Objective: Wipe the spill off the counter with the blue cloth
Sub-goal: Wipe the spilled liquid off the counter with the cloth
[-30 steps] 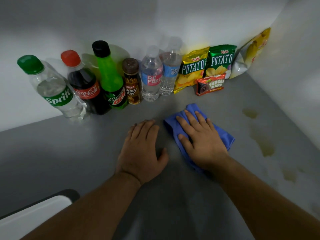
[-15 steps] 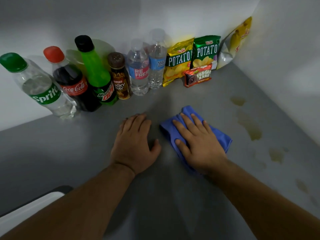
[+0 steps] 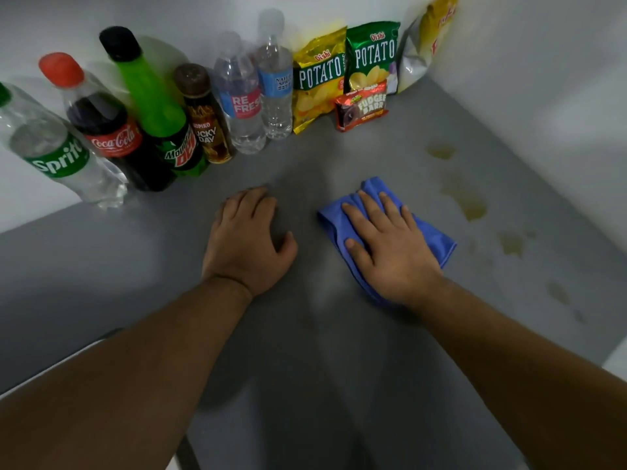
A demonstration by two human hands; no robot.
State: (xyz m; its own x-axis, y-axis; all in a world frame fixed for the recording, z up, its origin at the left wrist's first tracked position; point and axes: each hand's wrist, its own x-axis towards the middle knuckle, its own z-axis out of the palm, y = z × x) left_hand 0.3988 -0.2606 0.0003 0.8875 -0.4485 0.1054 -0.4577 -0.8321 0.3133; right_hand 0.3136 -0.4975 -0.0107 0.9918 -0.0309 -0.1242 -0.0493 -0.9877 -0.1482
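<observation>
The blue cloth [image 3: 436,237] lies crumpled on the grey counter [image 3: 169,266], right of centre. My right hand [image 3: 386,245] presses flat on top of it with the fingers spread, covering most of it. Just right of the cloth is the spill [image 3: 470,206], a string of yellowish-brown patches running from near the back corner toward the front right. The cloth's right edge sits a short way from the largest patch. My left hand [image 3: 247,239] rests palm down on the bare counter left of the cloth, holding nothing.
Along the back wall stand a Sprite bottle [image 3: 57,154], a Coca-Cola bottle [image 3: 101,127], a Mountain Dew bottle [image 3: 159,113], a Kopiko bottle [image 3: 207,120] and two water bottles [image 3: 244,96]. Potato chip bags [image 3: 319,79] and a Fudgee Barr pack [image 3: 361,106] follow. A white wall [image 3: 543,96] bounds the right.
My right hand has slid the cloth to the right, closer to the spill, and a gap has opened between my two hands. The view has shifted slightly.
</observation>
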